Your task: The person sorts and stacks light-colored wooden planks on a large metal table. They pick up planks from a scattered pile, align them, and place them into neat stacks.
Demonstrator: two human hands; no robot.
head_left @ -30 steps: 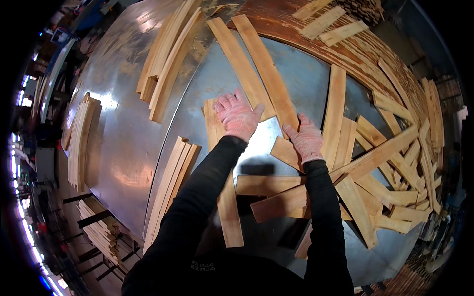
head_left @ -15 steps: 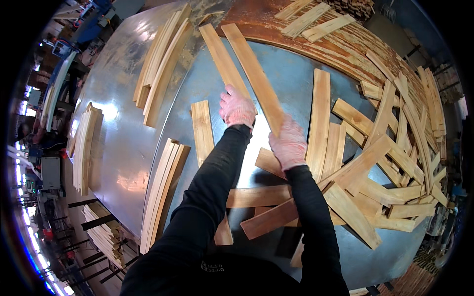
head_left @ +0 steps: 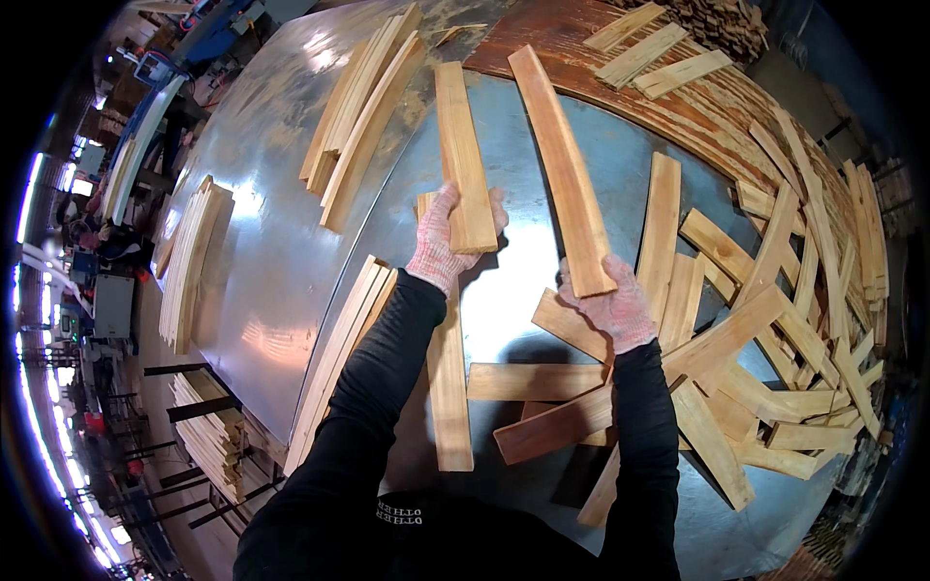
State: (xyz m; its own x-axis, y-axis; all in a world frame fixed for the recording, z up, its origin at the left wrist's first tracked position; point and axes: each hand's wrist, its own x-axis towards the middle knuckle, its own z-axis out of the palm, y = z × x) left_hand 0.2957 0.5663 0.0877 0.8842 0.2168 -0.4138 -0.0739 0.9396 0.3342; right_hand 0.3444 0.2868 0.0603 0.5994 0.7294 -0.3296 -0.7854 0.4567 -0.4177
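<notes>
My left hand (head_left: pixel 438 237), in a pinkish knit glove, is closed round the near end of a light wooden board (head_left: pixel 461 155), thumb on one side and fingers on the other. My right hand (head_left: pixel 620 308), gloved alike, grips the near end of a longer, redder wooden plank (head_left: pixel 565 174). Both pieces point away from me over the metal tabletop (head_left: pixel 504 320), apart from each other. Under my left hand and forearm lies another board (head_left: pixel 448 387), partly hidden. Close to my right forearm, a reddish-brown board (head_left: pixel 552 426) crosses a paler one (head_left: pixel 533 382).
On the right lies a jumbled heap of boards (head_left: pixel 765 320). Stacked strips stand at the far left (head_left: pixel 368 116), the left edge (head_left: pixel 194 261) and beside my left forearm (head_left: pixel 339 339). Several short pieces (head_left: pixel 639 53) rest on a rusty brown sheet (head_left: pixel 542 39) at the back.
Both hands have come nearer to me and turned, so the boards' near ends now show above the palms. The view has shifted, moving the table's contents rightward.
</notes>
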